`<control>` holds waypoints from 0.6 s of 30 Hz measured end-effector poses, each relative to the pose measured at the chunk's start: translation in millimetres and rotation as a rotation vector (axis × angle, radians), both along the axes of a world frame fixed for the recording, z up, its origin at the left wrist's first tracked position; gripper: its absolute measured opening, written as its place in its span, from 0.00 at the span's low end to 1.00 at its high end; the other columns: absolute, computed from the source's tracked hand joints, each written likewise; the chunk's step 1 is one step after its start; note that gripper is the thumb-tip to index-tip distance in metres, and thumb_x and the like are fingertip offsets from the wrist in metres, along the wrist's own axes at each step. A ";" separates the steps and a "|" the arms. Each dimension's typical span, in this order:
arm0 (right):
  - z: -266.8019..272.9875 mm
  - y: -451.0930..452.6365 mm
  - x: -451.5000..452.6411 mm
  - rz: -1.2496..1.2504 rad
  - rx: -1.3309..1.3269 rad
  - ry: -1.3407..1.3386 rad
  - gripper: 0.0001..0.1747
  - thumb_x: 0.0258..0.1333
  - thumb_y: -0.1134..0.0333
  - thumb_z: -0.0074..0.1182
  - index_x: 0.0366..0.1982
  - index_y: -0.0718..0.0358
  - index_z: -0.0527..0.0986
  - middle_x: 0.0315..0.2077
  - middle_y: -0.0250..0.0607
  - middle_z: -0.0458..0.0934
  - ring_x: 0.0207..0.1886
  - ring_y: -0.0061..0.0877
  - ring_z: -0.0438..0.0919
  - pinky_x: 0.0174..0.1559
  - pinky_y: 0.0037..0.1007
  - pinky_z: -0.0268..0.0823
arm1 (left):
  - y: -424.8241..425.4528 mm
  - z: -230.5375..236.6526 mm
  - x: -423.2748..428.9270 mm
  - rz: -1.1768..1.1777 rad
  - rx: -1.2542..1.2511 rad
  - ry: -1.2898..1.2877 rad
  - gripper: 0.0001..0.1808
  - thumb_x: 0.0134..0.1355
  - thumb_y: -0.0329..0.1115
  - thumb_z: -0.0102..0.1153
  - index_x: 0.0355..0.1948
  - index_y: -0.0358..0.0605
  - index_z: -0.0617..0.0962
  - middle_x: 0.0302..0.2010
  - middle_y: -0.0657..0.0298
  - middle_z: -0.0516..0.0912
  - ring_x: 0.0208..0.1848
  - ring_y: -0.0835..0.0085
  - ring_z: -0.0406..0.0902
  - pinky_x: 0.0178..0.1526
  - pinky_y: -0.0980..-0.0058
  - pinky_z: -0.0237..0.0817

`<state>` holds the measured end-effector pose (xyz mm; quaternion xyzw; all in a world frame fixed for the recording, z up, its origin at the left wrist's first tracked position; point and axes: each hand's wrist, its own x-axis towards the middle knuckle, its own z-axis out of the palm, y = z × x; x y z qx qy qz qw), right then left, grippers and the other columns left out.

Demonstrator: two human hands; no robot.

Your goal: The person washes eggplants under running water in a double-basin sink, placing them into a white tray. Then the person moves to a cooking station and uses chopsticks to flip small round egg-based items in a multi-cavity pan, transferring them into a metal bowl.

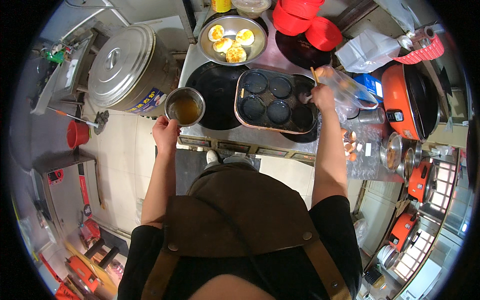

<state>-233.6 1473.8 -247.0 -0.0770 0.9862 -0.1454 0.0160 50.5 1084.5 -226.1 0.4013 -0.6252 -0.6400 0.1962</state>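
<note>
My left hand (pixel 165 133) grips a small stainless steel bowl (pixel 171 104) by its near rim. Brown, oil-like liquid (pixel 187 110) lies in it, left of the black round hotplate (pixel 215 97). My right hand (pixel 323 98) holds a brush by its wooden handle (pixel 314 74). Its head is partly hidden and reaches down at the upper right well of a dark griddle pan (pixel 268 95) with several round wells. The wells on the left and in the middle look glossy. Behind the hotplate, a wide steel bowl (pixel 258 48) contains several round fried eggs (pixel 236 55).
A plastic bag of eggs (pixel 343 84) lies close to my right hand. Cracked eggshells (pixel 349 144) sit on clear plastic egg trays (pixel 365 161). Red plastic baskets (pixel 294 20) stand at the back. A large lidded steel pot (pixel 123 67) is left; an orange electric cooker (pixel 399 101) is right.
</note>
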 end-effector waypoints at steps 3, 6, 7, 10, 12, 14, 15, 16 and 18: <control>6.0 -25.8 13.3 -0.056 -0.111 0.015 0.19 0.53 0.57 0.47 0.29 0.69 0.75 0.29 0.58 0.78 0.36 0.49 0.78 0.42 0.43 0.70 | -5.5 -5.0 7.8 -0.024 -0.021 0.002 0.07 0.51 0.24 0.51 0.19 0.42 0.69 0.16 0.64 0.73 0.15 0.80 0.68 0.19 0.82 0.59; 6.7 -4.8 8.1 -0.006 0.161 0.173 0.16 0.54 0.60 0.45 0.31 0.67 0.75 0.26 0.58 0.78 0.34 0.50 0.77 0.38 0.48 0.68 | -5.1 1.7 7.5 0.027 -0.042 -0.037 0.07 0.51 0.24 0.51 0.18 0.42 0.68 0.15 0.64 0.73 0.15 0.80 0.68 0.18 0.82 0.59; 10.0 0.6 5.5 -0.008 0.143 0.129 0.16 0.54 0.60 0.45 0.30 0.68 0.74 0.26 0.58 0.78 0.34 0.51 0.77 0.38 0.48 0.68 | -5.7 1.6 7.5 0.029 -0.033 -0.032 0.08 0.51 0.24 0.51 0.18 0.42 0.68 0.15 0.64 0.73 0.15 0.80 0.68 0.18 0.82 0.59; 28.2 -21.0 11.2 0.056 0.034 0.129 0.16 0.54 0.61 0.45 0.30 0.69 0.74 0.26 0.59 0.77 0.34 0.51 0.77 0.38 0.48 0.68 | -9.9 -0.4 10.6 0.038 -0.013 -0.018 0.08 0.51 0.24 0.51 0.18 0.42 0.68 0.15 0.64 0.72 0.15 0.79 0.68 0.18 0.81 0.59; 41.1 -46.7 20.1 0.103 -0.084 0.103 0.14 0.54 0.63 0.45 0.29 0.68 0.74 0.26 0.60 0.77 0.34 0.52 0.77 0.39 0.48 0.68 | -12.0 -3.8 12.5 0.040 0.002 -0.006 0.08 0.51 0.24 0.51 0.18 0.42 0.68 0.15 0.64 0.72 0.15 0.79 0.68 0.18 0.81 0.59; 36.6 -62.6 16.1 0.242 -0.153 -0.020 0.13 0.53 0.64 0.44 0.28 0.67 0.74 0.27 0.59 0.77 0.34 0.50 0.77 0.39 0.47 0.68 | -10.2 -1.8 11.5 0.047 0.008 -0.011 0.08 0.51 0.24 0.51 0.18 0.42 0.68 0.15 0.64 0.72 0.15 0.79 0.68 0.18 0.80 0.59; 35.3 -78.7 20.1 0.209 -0.110 -0.011 0.13 0.53 0.64 0.44 0.30 0.67 0.74 0.28 0.59 0.77 0.35 0.50 0.77 0.40 0.47 0.68 | -10.1 -0.4 11.3 0.050 0.010 -0.014 0.08 0.51 0.24 0.51 0.19 0.42 0.68 0.15 0.64 0.72 0.15 0.79 0.67 0.19 0.80 0.60; 33.8 -98.5 25.5 0.178 -0.067 -0.002 0.13 0.54 0.64 0.44 0.31 0.67 0.74 0.29 0.59 0.77 0.36 0.50 0.77 0.41 0.46 0.69 | -11.5 -1.1 11.9 0.051 0.009 -0.007 0.08 0.51 0.24 0.51 0.19 0.42 0.68 0.15 0.64 0.72 0.15 0.79 0.67 0.19 0.80 0.60; 32.1 -107.1 25.6 0.158 0.025 0.002 0.14 0.54 0.64 0.43 0.33 0.66 0.75 0.31 0.60 0.78 0.37 0.51 0.77 0.42 0.46 0.69 | -13.4 -2.7 13.9 0.055 0.007 0.003 0.08 0.51 0.24 0.51 0.19 0.42 0.68 0.15 0.65 0.72 0.15 0.79 0.67 0.19 0.80 0.60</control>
